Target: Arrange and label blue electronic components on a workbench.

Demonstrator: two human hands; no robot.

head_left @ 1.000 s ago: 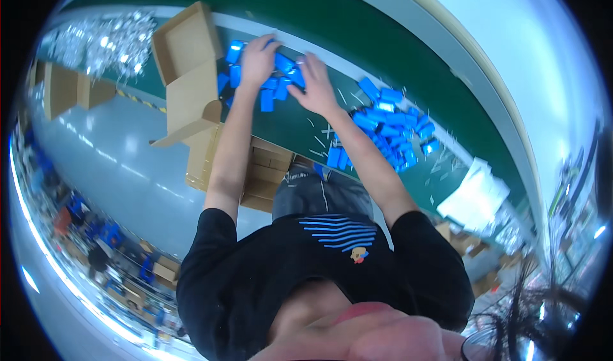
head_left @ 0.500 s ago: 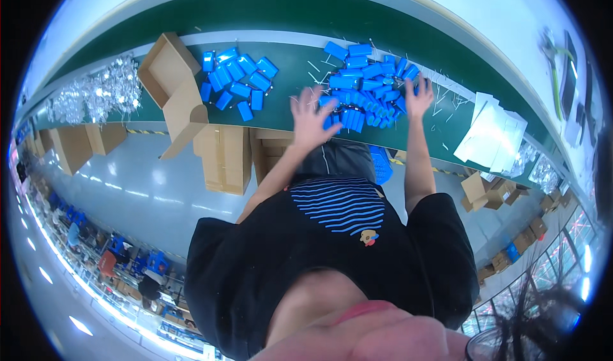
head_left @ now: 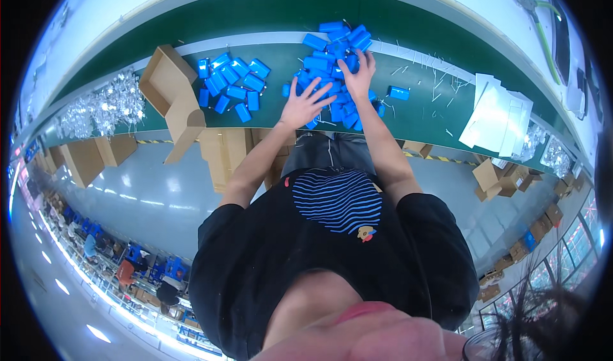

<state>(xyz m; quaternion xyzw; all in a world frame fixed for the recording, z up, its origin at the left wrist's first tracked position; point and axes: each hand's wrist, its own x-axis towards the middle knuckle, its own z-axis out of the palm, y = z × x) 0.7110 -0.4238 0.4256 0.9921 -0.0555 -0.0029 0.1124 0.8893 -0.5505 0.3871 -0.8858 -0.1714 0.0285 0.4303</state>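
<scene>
Two gatherings of blue blocks on a green counter [head_left: 421, 122], viewed from above my own shirt front. At left stands an open cardboard box [head_left: 167, 80], its flap folded toward my side of the counter. In front of me, the large heap of blue blocks [head_left: 317, 63] lies loose and piled, many blocks overlapping; by my judgement this is the unfinished portion, its pieces not yet laid apart. To the right lie white sheets [head_left: 495, 120], well apart from the heap. Between box and heap, the smaller group of blue blocks [head_left: 236, 93] is spread in a mostly single layer, so I take this portion to be already set out. My left hand [head_left: 304, 104] is wide, fingers fanned over the heap's near left side; I see no block held in it. My right hand [head_left: 359, 79] is likewise wide, fingers curved over the heap's right side; whether its fingertips press on a block, I cannot tell. Smallest, a single blue block [head_left: 399, 93] lies just right of the heap, touching neither hand, and seems a stray, not yet joined to either gathering.
</scene>
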